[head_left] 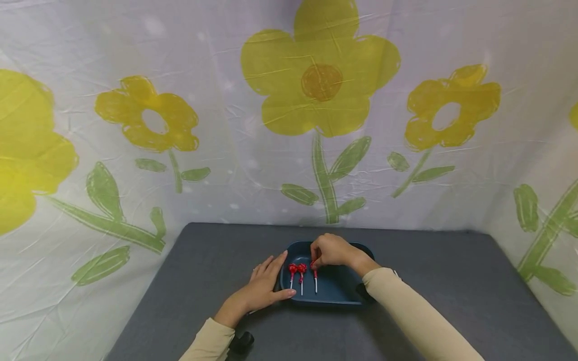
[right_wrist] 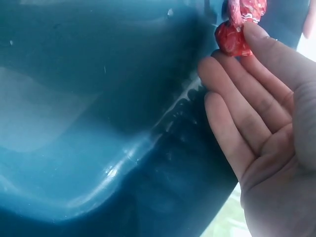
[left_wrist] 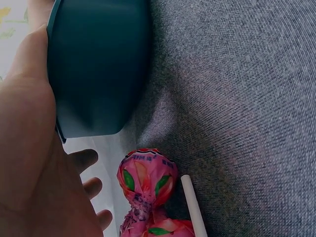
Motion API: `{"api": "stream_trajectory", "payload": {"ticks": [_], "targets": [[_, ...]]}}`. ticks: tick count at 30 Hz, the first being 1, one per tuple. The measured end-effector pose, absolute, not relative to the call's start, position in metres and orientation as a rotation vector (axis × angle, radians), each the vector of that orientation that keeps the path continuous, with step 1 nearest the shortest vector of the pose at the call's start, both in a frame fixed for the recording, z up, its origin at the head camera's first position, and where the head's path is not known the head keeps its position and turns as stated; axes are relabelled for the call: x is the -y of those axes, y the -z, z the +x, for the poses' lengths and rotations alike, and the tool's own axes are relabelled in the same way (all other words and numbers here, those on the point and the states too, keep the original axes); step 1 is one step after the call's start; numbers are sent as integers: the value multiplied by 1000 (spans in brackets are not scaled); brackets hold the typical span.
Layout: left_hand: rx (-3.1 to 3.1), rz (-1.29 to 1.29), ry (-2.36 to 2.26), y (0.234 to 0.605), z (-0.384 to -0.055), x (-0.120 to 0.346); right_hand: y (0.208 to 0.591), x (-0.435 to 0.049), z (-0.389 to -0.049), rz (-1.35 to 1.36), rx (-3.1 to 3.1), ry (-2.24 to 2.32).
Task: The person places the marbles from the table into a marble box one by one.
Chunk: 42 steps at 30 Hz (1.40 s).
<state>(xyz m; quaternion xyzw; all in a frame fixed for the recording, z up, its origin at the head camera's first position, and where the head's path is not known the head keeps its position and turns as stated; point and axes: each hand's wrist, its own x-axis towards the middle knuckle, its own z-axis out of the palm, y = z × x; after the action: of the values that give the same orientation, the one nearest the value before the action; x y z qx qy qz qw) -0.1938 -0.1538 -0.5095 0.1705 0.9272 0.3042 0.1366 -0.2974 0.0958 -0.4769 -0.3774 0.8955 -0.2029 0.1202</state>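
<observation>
My right hand (head_left: 331, 250) reaches into the blue tray (head_left: 338, 288) and pinches a red-wrapped lollipop (right_wrist: 231, 40) between thumb and fingertips. Its white stick (head_left: 316, 286) points toward the tray's front. Left of it, two more red lollipops, one (head_left: 292, 269) beside the other (head_left: 302, 269), lie in a row, sticks pointing the same way. My left hand (head_left: 264, 288) rests along the tray's left side, fingers extended and thumb at the front left corner. In the left wrist view, pink-red wrapped lollipops (left_wrist: 148, 180) and a white stick (left_wrist: 193, 205) appear on the table outside the tray.
A dark grey cloth-covered table (head_left: 217, 250) carries the tray near its middle. Behind and at both sides hangs a white sheet (head_left: 226, 175) printed with yellow flowers. A dark wrist device (head_left: 241, 342) shows below the left sleeve.
</observation>
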Motion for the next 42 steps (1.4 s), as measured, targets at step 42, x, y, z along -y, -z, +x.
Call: {"api": "stream_trajectory", "payload": {"ticks": [42], "targets": [[-2671,553,-912,505,-192,155,488,-95,-296,-1069,-2510,671]]}}
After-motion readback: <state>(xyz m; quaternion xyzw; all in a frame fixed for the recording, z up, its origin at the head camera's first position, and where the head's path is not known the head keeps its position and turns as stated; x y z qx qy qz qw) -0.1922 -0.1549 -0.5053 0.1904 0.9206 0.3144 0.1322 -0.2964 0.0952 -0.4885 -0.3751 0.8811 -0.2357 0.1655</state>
